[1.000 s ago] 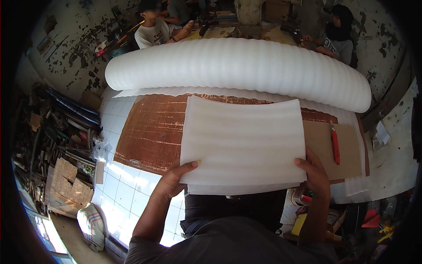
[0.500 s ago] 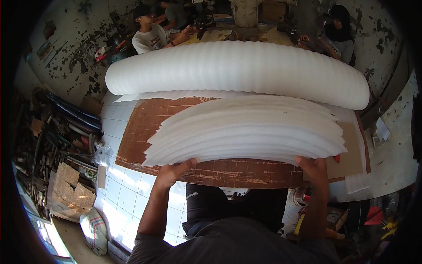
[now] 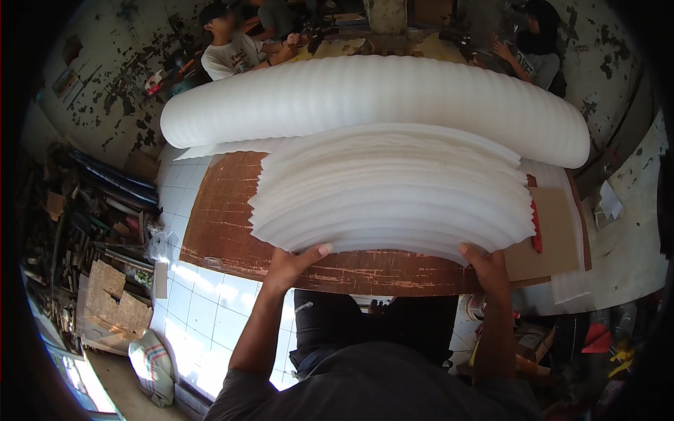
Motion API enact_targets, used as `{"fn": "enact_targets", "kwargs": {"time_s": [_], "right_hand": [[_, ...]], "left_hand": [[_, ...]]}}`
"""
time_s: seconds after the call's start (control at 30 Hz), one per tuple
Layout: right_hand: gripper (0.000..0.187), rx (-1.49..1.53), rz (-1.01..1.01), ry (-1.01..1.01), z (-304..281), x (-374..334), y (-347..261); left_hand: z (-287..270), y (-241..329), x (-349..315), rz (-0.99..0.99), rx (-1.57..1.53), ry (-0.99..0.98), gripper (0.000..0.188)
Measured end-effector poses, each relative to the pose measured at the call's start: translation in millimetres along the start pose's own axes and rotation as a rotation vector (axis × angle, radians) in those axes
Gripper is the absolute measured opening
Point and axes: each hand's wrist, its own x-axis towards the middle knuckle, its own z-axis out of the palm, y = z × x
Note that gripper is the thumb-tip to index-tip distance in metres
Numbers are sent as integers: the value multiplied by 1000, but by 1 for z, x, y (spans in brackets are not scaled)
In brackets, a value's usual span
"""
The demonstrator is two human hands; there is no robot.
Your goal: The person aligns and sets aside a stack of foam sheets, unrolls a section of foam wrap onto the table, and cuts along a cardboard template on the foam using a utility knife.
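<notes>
Between my two hands is a stack of white foam sheets (image 3: 393, 196), bowed in an arc with wavy short ends. My left hand (image 3: 289, 266) grips its near edge at the left, thumb on top and fingers hidden beneath. At the right, my right hand (image 3: 488, 265) pinches the same edge, thumb also uppermost. Below the stack lies a worn brown board (image 3: 225, 210) on the table. A large roll of white foam (image 3: 365, 98) stretches across the far side, and the stack's far edge reaches close to it.
Beside the stack's right end lies a red tool (image 3: 536, 228) on a piece of cardboard (image 3: 558, 231). Scrap wood and a chipboard box (image 3: 112, 302) stand at the left, with a white sack (image 3: 151, 365). People (image 3: 235, 52) sit beyond the roll.
The stack has moved away from me, its ends have drawn inward, and its top has spread. Both hands have come closer together. More of the red tool shows.
</notes>
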Motion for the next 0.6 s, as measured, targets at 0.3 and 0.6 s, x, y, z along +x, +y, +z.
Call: {"fn": "enact_targets", "kwargs": {"time_s": [0.3,0.6], "right_hand": [[62,16,-178,47,7,-4,-11],[66,-17,-98,1,1,0,7]], "left_hand": [[-4,-18,-5,82,-47,117,72],[5,-8,-3,51,75,35,71]]}}
